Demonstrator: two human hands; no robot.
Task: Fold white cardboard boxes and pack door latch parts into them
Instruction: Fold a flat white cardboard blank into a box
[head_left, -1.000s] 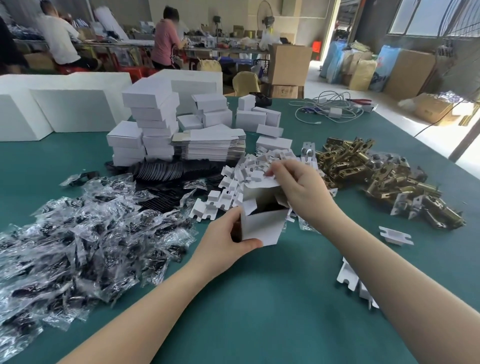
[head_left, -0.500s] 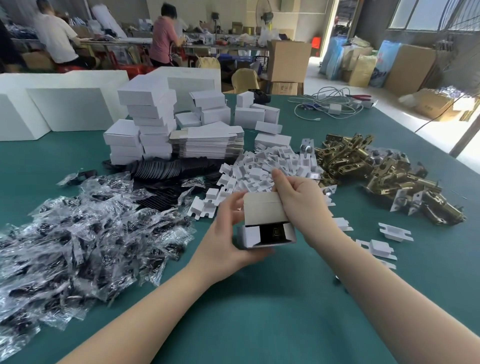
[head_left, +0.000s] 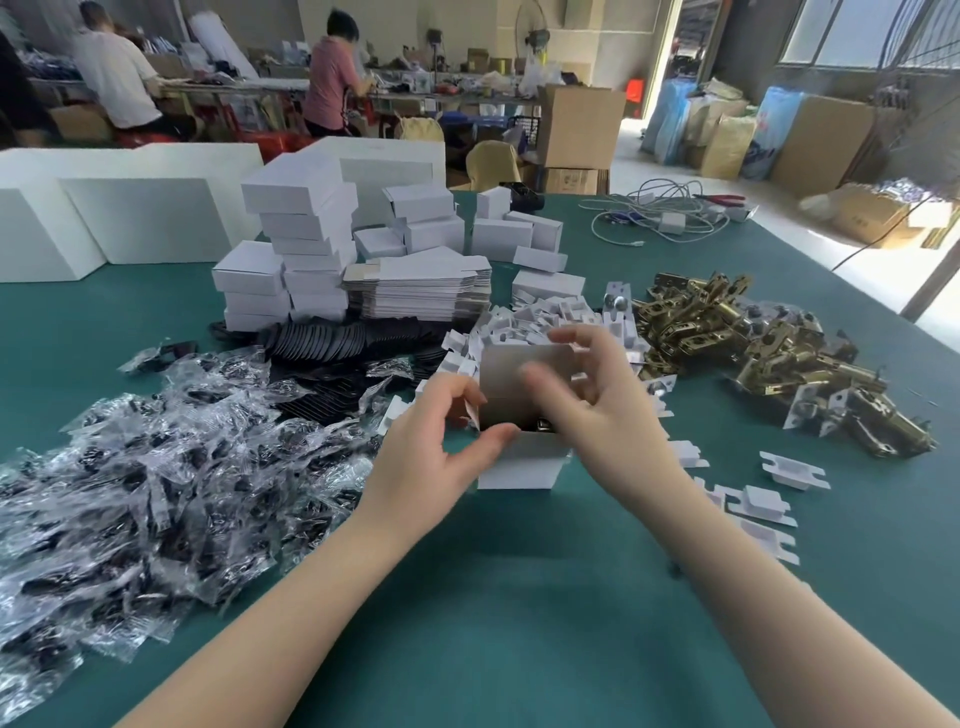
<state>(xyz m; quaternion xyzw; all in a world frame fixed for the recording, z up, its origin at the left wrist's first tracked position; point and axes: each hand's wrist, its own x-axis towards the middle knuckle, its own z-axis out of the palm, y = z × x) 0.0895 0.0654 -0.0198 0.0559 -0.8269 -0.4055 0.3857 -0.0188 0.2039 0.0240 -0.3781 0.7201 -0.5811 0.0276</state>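
two hands (head_left: 431, 447) – one open box (head_left: 522, 457) – two workers (head_left: 332, 78)

your bare forearms reach in from the bottom edge and converge at mid-frame. your left hand (head_left: 435, 447) is curled, thumb and forefinger pinched together. your right hand (head_left: 602, 400) arches above it, fingers spread and bent, slightly blurred.
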